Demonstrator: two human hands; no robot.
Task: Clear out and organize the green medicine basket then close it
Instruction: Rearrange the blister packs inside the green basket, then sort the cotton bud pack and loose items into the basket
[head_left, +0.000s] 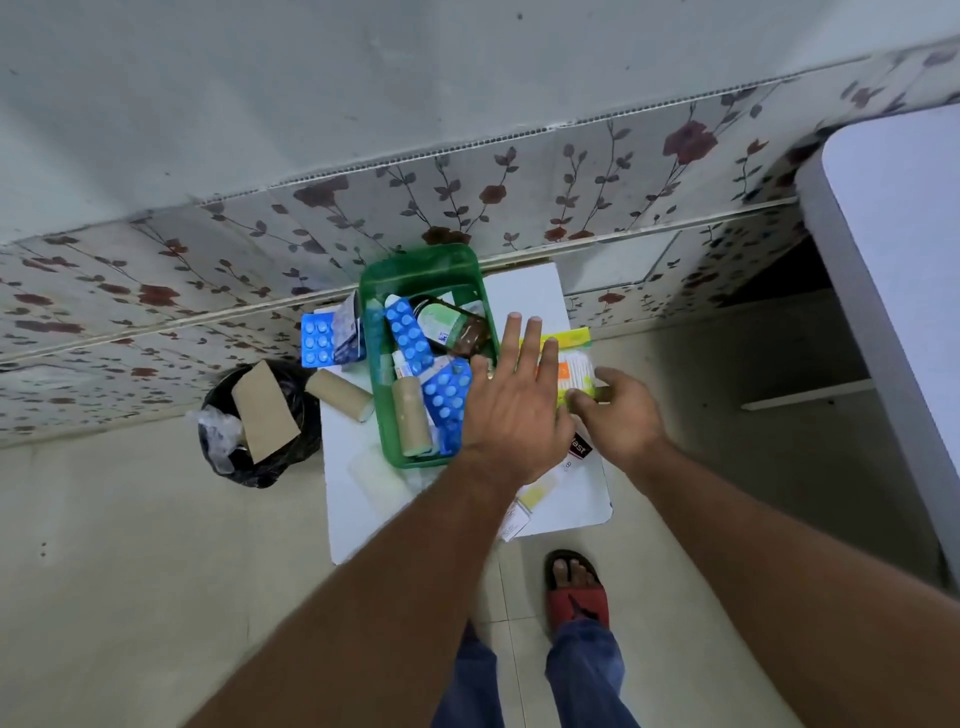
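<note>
The green basket (375, 332) stands on a small white table (540, 291), its lid raised at the far end. Inside lie blue blister packs (408, 332), a brown bottle (457, 327), a tube and a tan bandage roll (410, 415). My left hand (514, 405) hovers flat with fingers spread over the basket's right rim. My right hand (618, 410) reaches to a pack of cotton swabs (574, 371) on the table right of the basket, fingertips touching it; whether it grips is unclear.
More blue blister packs (318, 338) and a second bandage roll (340, 395) lie left of the basket. A black rubbish bag (260, 421) with cardboard sits on the floor at the left. Boxes lie under my arms. A white tabletop (893, 260) is at right.
</note>
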